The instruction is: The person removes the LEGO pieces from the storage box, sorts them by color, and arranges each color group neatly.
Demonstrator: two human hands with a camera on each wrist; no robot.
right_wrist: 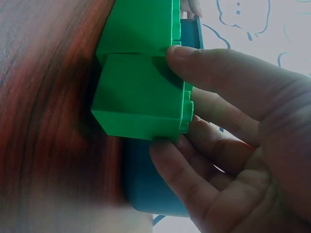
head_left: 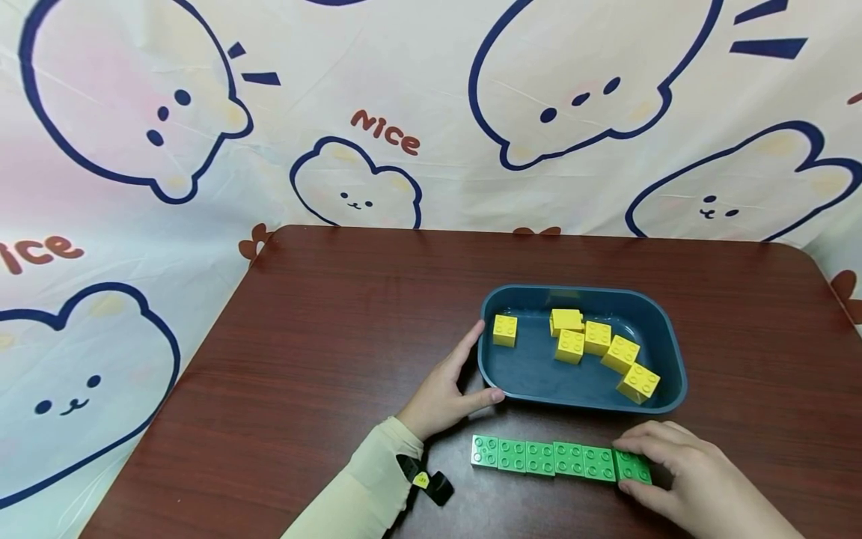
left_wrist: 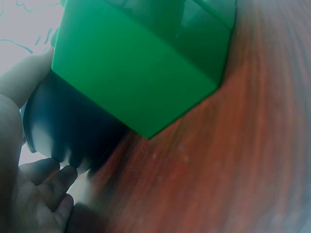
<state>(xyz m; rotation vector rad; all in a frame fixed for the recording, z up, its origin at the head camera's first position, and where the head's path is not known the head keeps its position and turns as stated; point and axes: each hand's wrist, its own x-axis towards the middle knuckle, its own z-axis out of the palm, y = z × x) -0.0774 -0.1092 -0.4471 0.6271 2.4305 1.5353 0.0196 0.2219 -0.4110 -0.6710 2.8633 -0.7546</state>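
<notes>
On the worktop (head_left: 337, 337): green block row (head_left: 569, 458)
Right hand (head_left: 687, 471): fingers pinch end block (head_left: 633, 467)
Left hand (head_left: 444, 397): fingers wide — touching blue tray (head_left: 528, 378)

— Where do we see the tray (head_left: 525, 378)?
— On the tabletop (head_left: 323, 337), we'd say, a little right of its middle, with the cloth (head_left: 444, 67) behind the far edge.
— And what do we find in it?
— We see one block (head_left: 504, 331) by the left end, the others (head_left: 597, 338) from the middle rightward.
— What lies before it?
— We have a row (head_left: 540, 458) of six more, running left to right, nearer us than the tray.
— And our fingers?
— Our left fingers (head_left: 465, 348) touch the tray's left end; our right fingers (head_left: 652, 447) are on the end block (head_left: 631, 468), rightmost in the row.
</notes>
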